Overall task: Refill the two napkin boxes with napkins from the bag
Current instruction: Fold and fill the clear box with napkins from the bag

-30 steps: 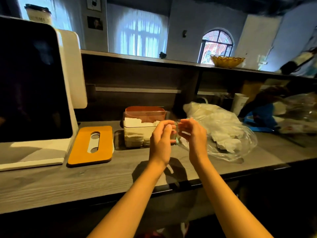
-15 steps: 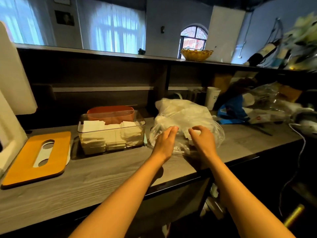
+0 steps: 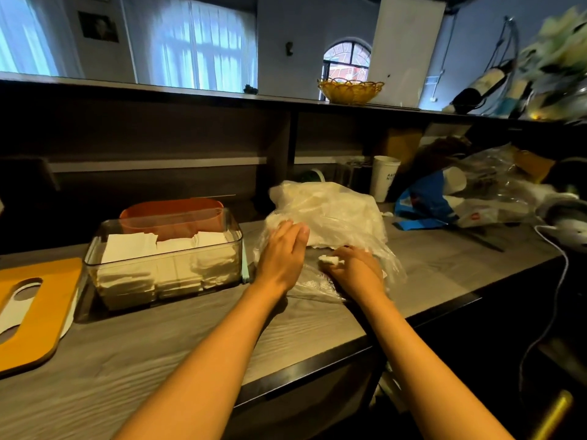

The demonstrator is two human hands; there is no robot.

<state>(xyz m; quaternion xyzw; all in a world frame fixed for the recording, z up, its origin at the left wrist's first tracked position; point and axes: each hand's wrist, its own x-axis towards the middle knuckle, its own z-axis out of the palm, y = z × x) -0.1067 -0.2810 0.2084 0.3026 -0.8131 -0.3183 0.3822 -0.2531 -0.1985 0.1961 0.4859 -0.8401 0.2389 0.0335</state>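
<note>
Orange lid (image 3: 30, 309), clear napkin box (image 3: 165, 265), paper cup (image 3: 382, 177)

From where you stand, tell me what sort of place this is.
Probably a café's service counter. A clear plastic napkin box of folded white napkins sits on the grey wood-grain counter, with a white paper cup behind and a yellow woven basket on the ledge.

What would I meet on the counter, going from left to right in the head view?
Orange lid → clear napkin box → left hand → right hand on the plastic bag → blue bag → white cable.
</note>
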